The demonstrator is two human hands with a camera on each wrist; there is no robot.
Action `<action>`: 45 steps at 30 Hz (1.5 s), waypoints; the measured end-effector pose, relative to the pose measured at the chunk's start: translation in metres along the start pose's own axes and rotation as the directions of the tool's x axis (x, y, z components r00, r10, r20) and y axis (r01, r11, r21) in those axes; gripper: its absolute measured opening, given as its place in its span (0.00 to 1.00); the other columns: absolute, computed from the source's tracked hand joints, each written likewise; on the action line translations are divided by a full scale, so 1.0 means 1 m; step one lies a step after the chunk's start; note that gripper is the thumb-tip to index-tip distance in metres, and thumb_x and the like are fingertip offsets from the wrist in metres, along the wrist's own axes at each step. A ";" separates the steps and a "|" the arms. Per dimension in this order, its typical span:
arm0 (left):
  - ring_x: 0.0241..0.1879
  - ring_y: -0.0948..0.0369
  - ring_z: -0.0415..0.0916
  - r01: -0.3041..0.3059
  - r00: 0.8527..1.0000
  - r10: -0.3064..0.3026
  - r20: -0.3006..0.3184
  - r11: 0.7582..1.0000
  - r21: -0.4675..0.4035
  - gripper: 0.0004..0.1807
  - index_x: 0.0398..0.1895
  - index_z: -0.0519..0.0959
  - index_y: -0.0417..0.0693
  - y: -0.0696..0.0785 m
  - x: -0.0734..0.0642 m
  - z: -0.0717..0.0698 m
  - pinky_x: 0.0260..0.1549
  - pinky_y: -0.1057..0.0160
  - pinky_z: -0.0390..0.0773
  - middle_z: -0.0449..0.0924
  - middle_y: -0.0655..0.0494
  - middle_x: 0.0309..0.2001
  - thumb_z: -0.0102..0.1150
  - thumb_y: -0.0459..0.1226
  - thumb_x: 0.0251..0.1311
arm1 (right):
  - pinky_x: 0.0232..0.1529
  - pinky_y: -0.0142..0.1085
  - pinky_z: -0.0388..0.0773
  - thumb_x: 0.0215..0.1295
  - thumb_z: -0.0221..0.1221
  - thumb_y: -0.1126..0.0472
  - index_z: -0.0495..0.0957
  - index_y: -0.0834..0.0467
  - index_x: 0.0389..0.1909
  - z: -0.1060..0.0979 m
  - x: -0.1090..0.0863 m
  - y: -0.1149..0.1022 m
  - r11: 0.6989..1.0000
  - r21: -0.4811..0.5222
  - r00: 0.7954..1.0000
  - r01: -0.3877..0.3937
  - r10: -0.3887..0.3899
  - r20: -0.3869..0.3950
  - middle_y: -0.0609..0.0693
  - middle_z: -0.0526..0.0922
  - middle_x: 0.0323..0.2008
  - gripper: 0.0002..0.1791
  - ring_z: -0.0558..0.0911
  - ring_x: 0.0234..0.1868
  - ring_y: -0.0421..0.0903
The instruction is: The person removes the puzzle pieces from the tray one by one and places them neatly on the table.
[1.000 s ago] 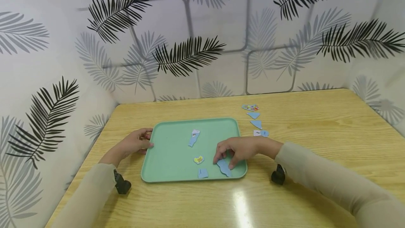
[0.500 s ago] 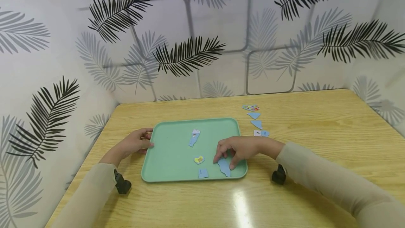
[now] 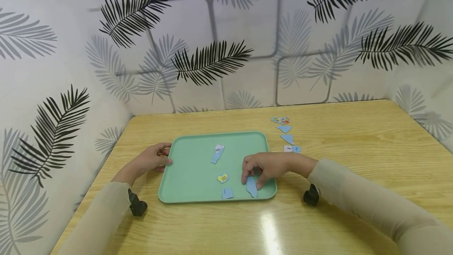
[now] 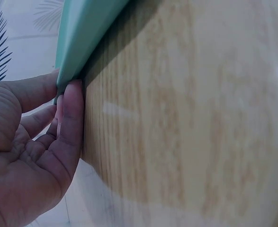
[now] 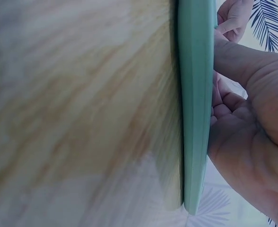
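A green tray (image 3: 191, 172) lies on the wooden table. My left hand (image 3: 151, 158) grips its left rim; in the left wrist view the thumb is above the tray's edge (image 4: 84, 45) and fingers are below it. Over the tray's right part, my right hand (image 3: 266, 165) holds a light-blue, wavy-edged puzzle piece (image 3: 251, 188) between thumb and fingers, flat on the tray. Left of it are a yellow-patterned piece (image 3: 223, 178) and a small blue piece (image 3: 227, 193). Farther back lies a long blue-and-white strip (image 3: 217, 154). In the right wrist view, the tray's wall (image 5: 195, 109) hides the fingertips.
Past the tray's right back corner, several pieces lie in a column on the table: a multicoloured one (image 3: 280, 120), two blue triangles (image 3: 284, 128), and a white-and-blue one (image 3: 292, 149) by the right wrist. A leaf-patterned wall (image 3: 226, 66) borders the table's back.
The blue piece under my right hand has turned slightly to stand more upright in the head view. My right fingertips shifted a little to the right with it; the left hand stays at the rim.
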State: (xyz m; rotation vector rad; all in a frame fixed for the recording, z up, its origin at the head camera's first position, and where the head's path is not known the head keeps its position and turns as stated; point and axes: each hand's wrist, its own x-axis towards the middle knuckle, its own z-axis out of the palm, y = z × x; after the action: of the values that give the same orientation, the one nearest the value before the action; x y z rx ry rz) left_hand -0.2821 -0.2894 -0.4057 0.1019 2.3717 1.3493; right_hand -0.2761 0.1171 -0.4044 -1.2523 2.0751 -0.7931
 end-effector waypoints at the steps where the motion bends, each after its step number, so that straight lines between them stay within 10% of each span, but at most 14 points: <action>1: 0.42 0.54 0.67 0.001 1.000 -0.001 0.001 1.000 0.000 0.37 0.74 0.55 0.38 0.000 0.000 0.000 0.36 0.59 0.78 0.63 0.43 0.50 0.60 0.31 0.64 | 0.42 0.33 0.70 0.51 0.72 0.62 0.84 0.46 0.41 0.000 0.000 0.000 1.000 -0.001 1.000 -0.004 0.004 -0.002 0.45 0.73 0.40 0.16 0.70 0.42 0.44; 29: 0.42 0.54 0.68 -0.002 1.000 0.002 0.004 1.000 0.006 0.37 0.74 0.54 0.38 0.001 0.000 0.001 0.36 0.59 0.78 0.63 0.43 0.50 0.59 0.31 0.64 | 0.39 0.33 0.71 0.54 0.71 0.58 0.83 0.51 0.42 0.001 -0.011 0.003 0.998 0.040 0.974 -0.045 0.053 -0.222 0.45 0.76 0.35 0.14 0.72 0.37 0.44; 45: 0.42 0.54 0.67 -0.002 1.000 0.002 -0.003 1.000 0.006 0.38 0.74 0.55 0.37 0.000 0.000 0.000 0.36 0.59 0.78 0.63 0.44 0.49 0.60 0.31 0.64 | 0.34 0.33 0.71 0.50 0.74 0.58 0.84 0.53 0.41 0.004 -0.027 0.007 0.981 0.168 0.877 -0.093 0.160 -0.452 0.48 0.76 0.32 0.16 0.72 0.34 0.46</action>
State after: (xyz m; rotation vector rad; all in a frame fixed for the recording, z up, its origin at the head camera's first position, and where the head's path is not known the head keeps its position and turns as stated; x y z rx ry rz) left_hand -0.2821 -0.2895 -0.4060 0.1039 2.3790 1.3443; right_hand -0.2669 0.1432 -0.4077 -0.8954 2.3908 -1.2527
